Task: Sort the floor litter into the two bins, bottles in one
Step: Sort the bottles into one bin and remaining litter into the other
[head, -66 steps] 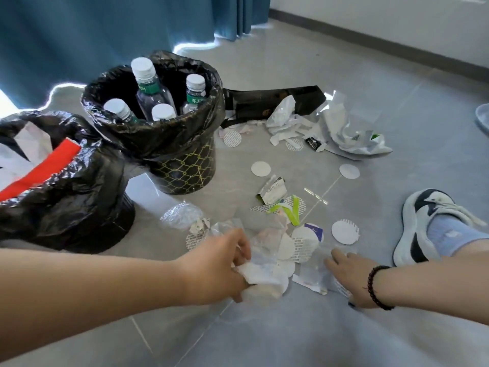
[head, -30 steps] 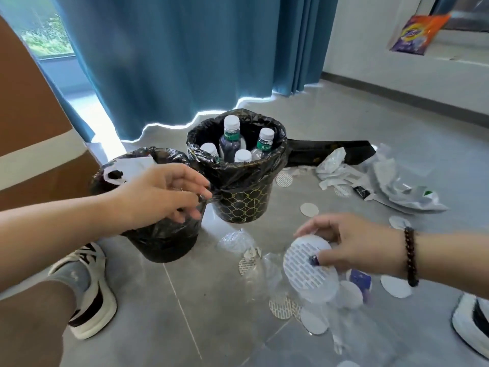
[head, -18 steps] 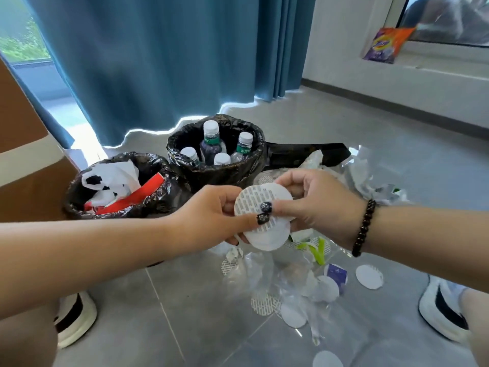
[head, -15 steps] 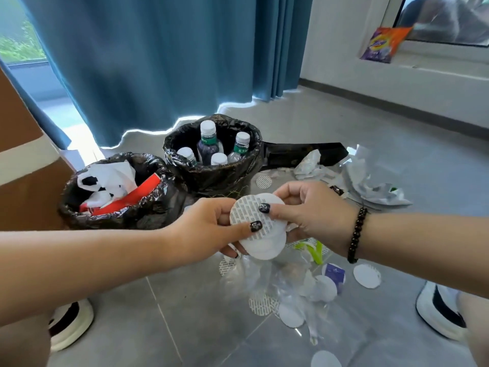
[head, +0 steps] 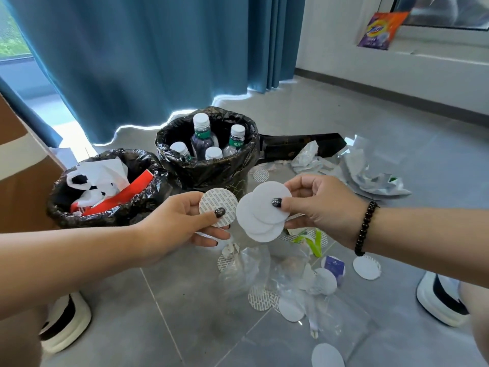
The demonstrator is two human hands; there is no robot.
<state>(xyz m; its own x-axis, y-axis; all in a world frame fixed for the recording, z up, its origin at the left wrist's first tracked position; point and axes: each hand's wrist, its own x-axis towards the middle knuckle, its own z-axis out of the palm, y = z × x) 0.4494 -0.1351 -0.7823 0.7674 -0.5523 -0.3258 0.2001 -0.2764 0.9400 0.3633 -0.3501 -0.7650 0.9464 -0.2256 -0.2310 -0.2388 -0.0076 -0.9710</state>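
Roughly mid-task, judged from what lies where.

Left bin (head: 66, 207): black liner, holds mixed litter: a white-and-black plastic bag and a red flat piece. No bottles seen in it.

Right bin (head: 211, 170), touching the left bin's liner, behind and between the hands: 4 bottles (head: 201, 136) standing upright, white caps. No loose bottle is visible on the floor (head: 158, 313), so the bottle half looks done.

Left hand (head: 172, 223): gripping 1 printed round disc (head: 218, 207), pinched between thumb and fingers, in the air in front of the bins.

Right hand (head: 320, 207): gripping a fan of plain white discs (head: 262, 213), 3 countable by their edges, thumb on top. The two hands are just beside each other; the two lots of discs are apart.

Left to do, on the floor:
- Below the hands: clear plastic film (head: 243, 268) with loose discs (head: 366, 267) in and around it; about 7 countable, some hidden under film, count uncertain.
- 1 green strip (head: 316, 243), 1 small blue-purple packet (head: 334, 264).
- Farther right, beyond the right bin: crumpled white and silver wrappers (head: 370, 176), a long black flat carton (head: 301, 144), 1 more printed disc at the bin's foot.

Judgement: all discs in hand belong in the left bin; the bulk of non-bottle litter is not yet collected.
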